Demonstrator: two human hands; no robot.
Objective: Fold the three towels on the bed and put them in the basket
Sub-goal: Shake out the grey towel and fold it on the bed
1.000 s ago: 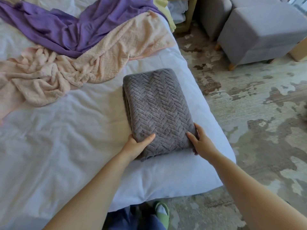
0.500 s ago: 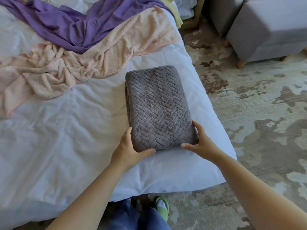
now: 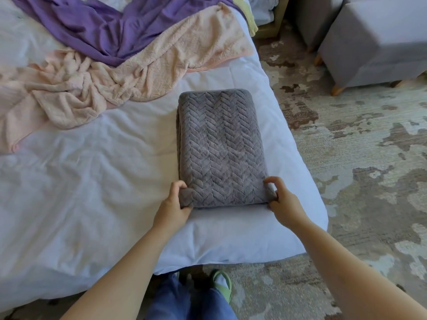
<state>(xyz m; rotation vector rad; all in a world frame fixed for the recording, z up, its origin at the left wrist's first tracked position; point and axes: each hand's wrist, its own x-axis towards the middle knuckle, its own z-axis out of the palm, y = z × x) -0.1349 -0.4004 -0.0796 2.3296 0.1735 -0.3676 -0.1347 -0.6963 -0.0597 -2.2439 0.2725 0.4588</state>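
Grey towel (image 3: 221, 146) nearly done
Our left hand (image 3: 172, 204) and right hand (image 3: 280, 202) pinch its near corners; lifting there could unfold the layers.

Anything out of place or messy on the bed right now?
Nothing damaged. The pink towel and purple towel lie crumpled and overlapping at the far side of the bed, unfolded. The grey towel is neatly folded near the bed's edge, left hand and right hand gripping its near corners.
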